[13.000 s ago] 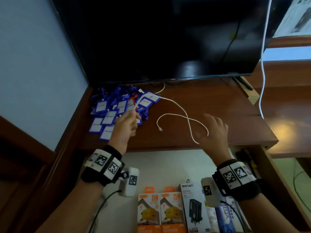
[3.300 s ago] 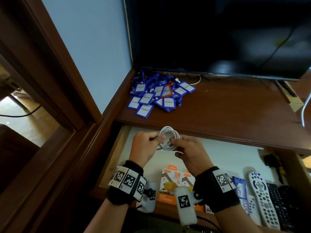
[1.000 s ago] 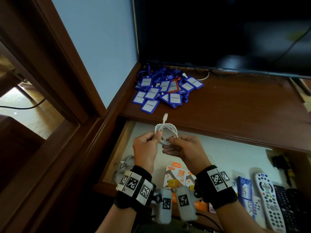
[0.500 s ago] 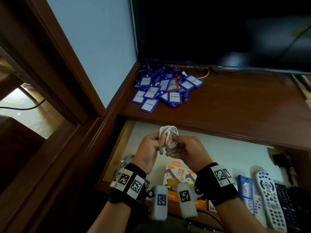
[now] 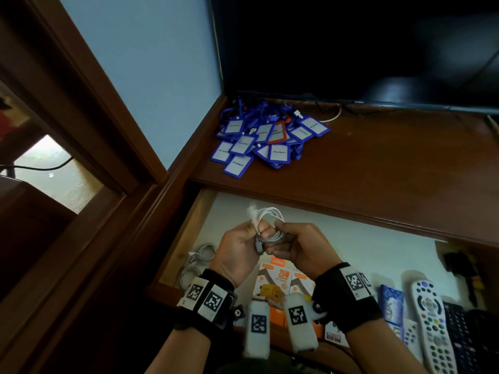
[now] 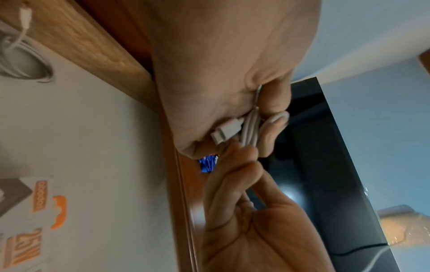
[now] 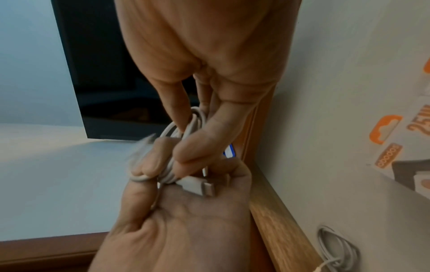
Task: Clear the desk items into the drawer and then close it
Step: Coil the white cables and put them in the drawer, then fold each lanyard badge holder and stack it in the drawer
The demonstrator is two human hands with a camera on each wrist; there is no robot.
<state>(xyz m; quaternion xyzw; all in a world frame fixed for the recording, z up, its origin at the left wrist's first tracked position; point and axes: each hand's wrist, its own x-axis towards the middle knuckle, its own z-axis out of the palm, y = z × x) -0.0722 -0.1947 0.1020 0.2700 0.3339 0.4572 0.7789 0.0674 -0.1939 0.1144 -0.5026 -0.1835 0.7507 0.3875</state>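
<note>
A white charging cable, wound into a small coil, is held above the open drawer. My left hand grips the coil's left side, with a USB plug poking out under its thumb. My right hand pinches the coil's right side. A loose cable end at the top left of the coil is blurred. On the desk top behind lies a pile of blue badge holders, one of them orange-rimmed.
Inside the drawer lie another coiled white cable at the left wall, orange charger boxes at the front, and remote controls to the right. A dark TV screen stands at the back of the desk.
The hands have come closer together on the coil. The free end that stood straight up a second ago now bends round the coil's left side.
</note>
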